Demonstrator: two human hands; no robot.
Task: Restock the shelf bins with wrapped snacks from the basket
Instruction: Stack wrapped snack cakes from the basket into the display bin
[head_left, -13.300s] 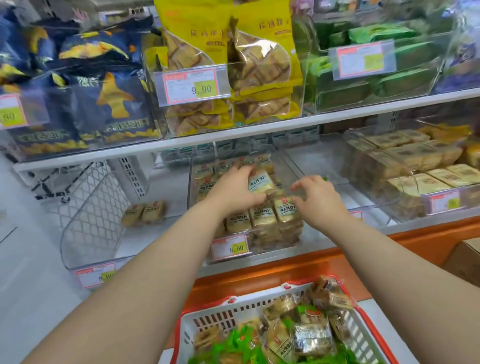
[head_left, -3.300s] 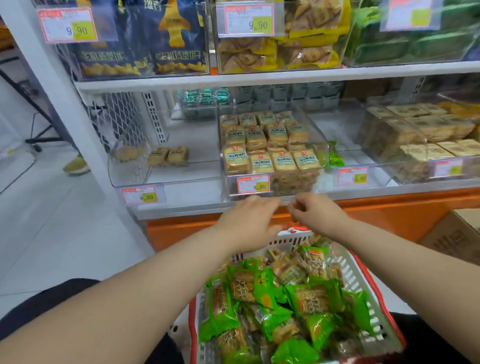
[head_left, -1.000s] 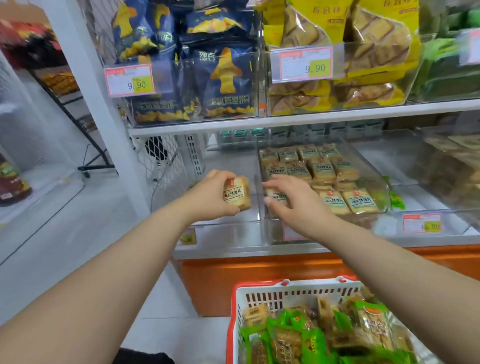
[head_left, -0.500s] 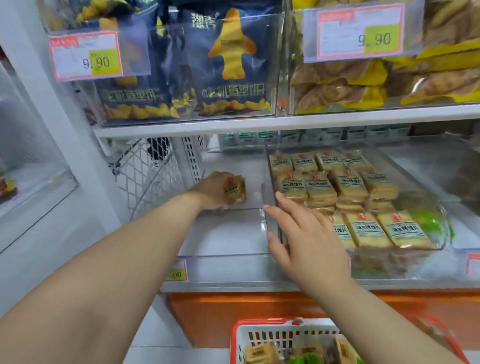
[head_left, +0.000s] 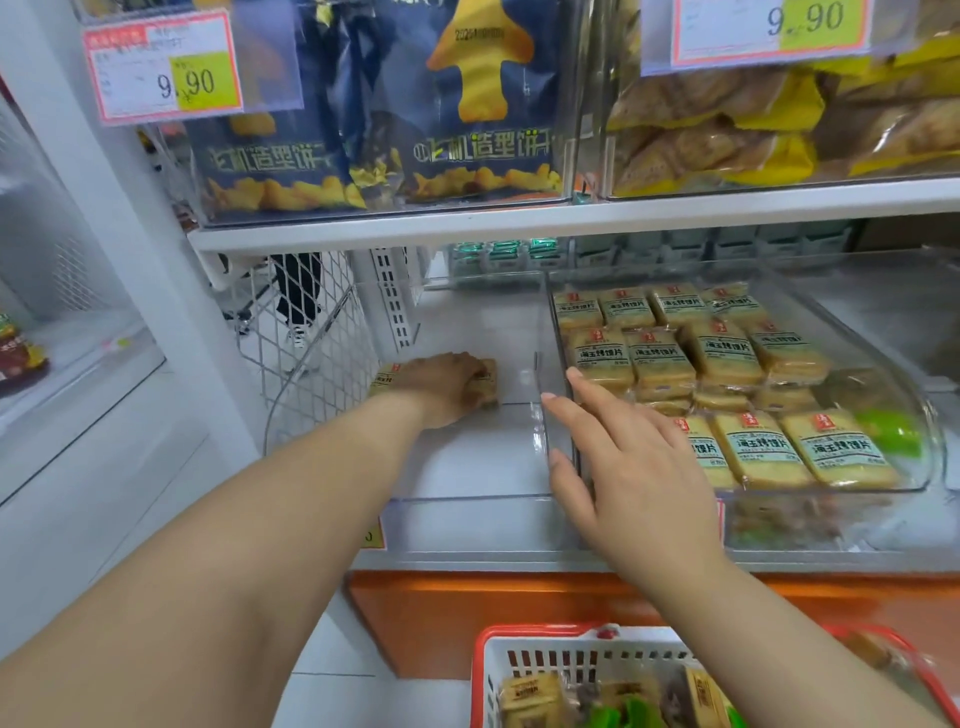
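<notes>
My left hand (head_left: 444, 387) reaches deep into the nearly bare clear left bin (head_left: 467, 519) and grips a tan wrapped snack (head_left: 487, 383) down on the bin floor. Another snack (head_left: 383, 376) peeks out at the left of that hand. With fingers straight, my right hand (head_left: 628, 467) rests open against the wall between this bin and the middle bin (head_left: 930, 426), which holds several rows of yellow wrapped snacks (head_left: 727, 353). The white, red-rimmed basket (head_left: 524, 657) sits at the bottom edge with brown and green snacks inside.
The shelf above (head_left: 571, 218) hangs low over the bins, with blue bags (head_left: 467, 130), yellow bags (head_left: 753, 135) and 9.90 price tags (head_left: 166, 67). A wire mesh panel (head_left: 311, 338) closes the left side; a person's legs show behind it. An orange base (head_left: 493, 613) runs below.
My left hand has lowered the snack onto the left bin's floor, beside another snack. My right hand has stayed at the bin divider. The view has moved closer to the shelf.
</notes>
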